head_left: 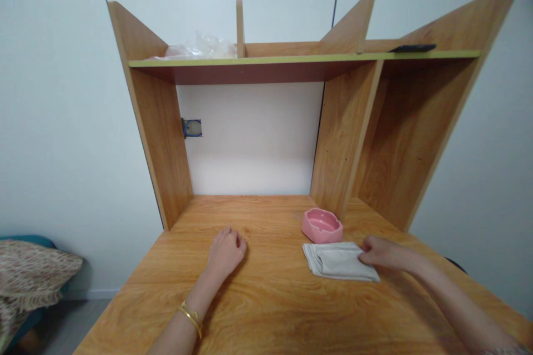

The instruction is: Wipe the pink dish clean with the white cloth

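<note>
A folded light-grey cloth lies on the wooden desk, right of the middle. My right hand grips its right edge, thumb and fingers closed on the fabric. Just behind the cloth stands a pink ashtray with a notched rim, its near side right by the cloth's far edge. My left hand rests on the desk to the left, well apart from both, with its fingers curled in and nothing seen in them. A gold bracelet circles the left wrist.
The desk carries a wooden shelf unit at its back. A clear plastic bag and a dark flat object lie on the upper shelf. An uncovered wall box shows behind. At lower left is a fringed patterned fabric.
</note>
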The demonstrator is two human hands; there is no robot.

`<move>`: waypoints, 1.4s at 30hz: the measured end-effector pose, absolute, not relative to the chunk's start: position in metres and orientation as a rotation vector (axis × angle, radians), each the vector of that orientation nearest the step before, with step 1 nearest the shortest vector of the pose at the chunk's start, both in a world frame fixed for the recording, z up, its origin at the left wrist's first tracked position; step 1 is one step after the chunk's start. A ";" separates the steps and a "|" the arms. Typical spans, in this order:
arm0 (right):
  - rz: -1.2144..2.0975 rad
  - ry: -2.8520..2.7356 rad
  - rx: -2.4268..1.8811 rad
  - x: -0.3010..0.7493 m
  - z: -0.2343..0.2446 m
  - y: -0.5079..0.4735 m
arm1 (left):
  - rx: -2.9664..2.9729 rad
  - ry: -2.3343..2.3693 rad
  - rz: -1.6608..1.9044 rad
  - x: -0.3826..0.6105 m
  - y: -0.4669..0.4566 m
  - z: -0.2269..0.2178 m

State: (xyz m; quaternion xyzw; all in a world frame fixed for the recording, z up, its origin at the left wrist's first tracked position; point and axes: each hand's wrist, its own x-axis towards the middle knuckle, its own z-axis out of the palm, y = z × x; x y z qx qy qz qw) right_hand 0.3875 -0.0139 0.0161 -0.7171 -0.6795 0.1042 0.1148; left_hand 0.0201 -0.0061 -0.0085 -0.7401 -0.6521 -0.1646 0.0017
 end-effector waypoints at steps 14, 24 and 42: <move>0.331 -2.355 -1.408 0.223 0.014 -0.028 | -2.739 -1.780 -0.508 0.020 -0.010 -0.012; 0.534 -2.480 -1.491 0.210 -0.025 -0.027 | -2.761 -1.857 -0.335 0.023 -0.011 -0.017; 0.568 -2.417 -1.554 0.210 -0.022 -0.034 | -2.788 -1.835 -0.175 0.026 -0.015 -0.025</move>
